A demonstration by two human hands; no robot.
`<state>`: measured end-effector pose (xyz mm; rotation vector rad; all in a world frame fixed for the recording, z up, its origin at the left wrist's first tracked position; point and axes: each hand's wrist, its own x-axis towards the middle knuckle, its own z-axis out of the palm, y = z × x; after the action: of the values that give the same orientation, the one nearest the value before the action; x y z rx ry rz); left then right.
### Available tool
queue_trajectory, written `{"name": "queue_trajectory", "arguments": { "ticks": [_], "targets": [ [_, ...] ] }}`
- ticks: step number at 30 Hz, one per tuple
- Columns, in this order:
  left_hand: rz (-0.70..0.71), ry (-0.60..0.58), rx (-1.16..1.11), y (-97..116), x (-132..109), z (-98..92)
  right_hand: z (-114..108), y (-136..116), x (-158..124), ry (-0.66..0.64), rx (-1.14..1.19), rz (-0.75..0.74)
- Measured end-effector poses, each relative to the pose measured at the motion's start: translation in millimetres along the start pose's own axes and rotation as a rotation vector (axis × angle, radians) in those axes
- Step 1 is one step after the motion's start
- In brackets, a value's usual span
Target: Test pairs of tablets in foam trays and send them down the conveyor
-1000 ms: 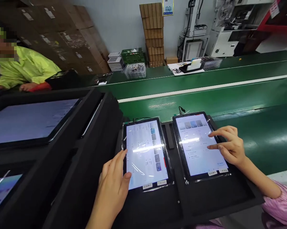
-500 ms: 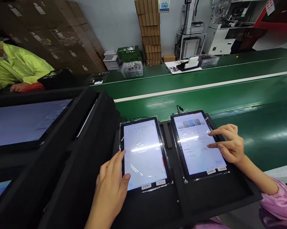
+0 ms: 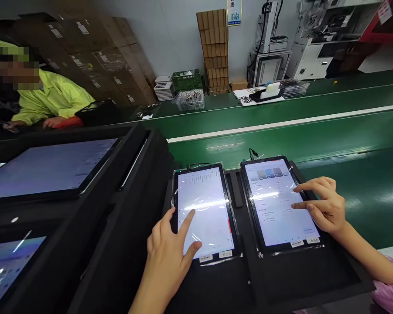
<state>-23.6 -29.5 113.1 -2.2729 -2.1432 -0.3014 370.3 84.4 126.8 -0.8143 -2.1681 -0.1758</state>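
Observation:
Two tablets with lit screens lie side by side in a black foam tray (image 3: 222, 288). Over the lower left of the left tablet (image 3: 212, 226) is my left hand (image 3: 170, 248), fingers spread, its index finger stretched onto the pale screen. The right tablet (image 3: 271, 224) displays a page with a row of small pictures near its top. My right hand (image 3: 329, 205) reaches in from the right, index and middle fingers extended at that screen; whether they touch it I cannot tell. Neither hand holds anything. Both tablets carry white labels along their lower edge.
Left of the tray stands a raised black foam block with a large tablet (image 3: 62, 168) and another tablet (image 3: 16, 266). A green conveyor (image 3: 281, 137) runs behind. Beyond it are a clear bin (image 3: 191, 100), cardboard boxes (image 3: 117, 56) and a person in a yellow jacket (image 3: 60, 96).
My left hand has shifted onto the left tablet, its index finger now spread away from the others over the screen. My right hand keeps its pose. The whole view has swung slightly left.

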Motion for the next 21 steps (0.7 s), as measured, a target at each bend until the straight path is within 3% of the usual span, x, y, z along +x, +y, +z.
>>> {"name": "queue_trajectory", "arguments": {
  "ticks": [4, 6, 8, 11, 14, 18, 21],
  "targets": [
    [0.362, 0.069, -0.03, 16, 1, -4.9, 1, -2, 1, -0.01, 0.013, 0.011],
    [0.43, 0.135, -0.049, 19, 0, -6.5, 2, -3, 1, 0.003, 0.026, 0.04],
    [0.325, 0.173, -0.052, 17, -1, -6.0, 2, -3, -1, 0.028, 0.033, 0.088],
    [0.065, 0.15, -0.037, 10, -2, -2.2, 3, -2, -4, 0.047, 0.033, 0.181],
    [-0.104, 0.108, -0.035, 4, -1, 1.7, 4, -1, -6, 0.028, 0.034, 0.245],
    [-0.195, 0.098, -0.113, -1, 1, 3.8, 4, 2, -9, 0.029, 0.049, 0.232],
    [-0.183, 0.096, -0.151, -5, 0, 4.2, 1, 3, -8, -0.076, 0.069, 0.134]
  ]
}}
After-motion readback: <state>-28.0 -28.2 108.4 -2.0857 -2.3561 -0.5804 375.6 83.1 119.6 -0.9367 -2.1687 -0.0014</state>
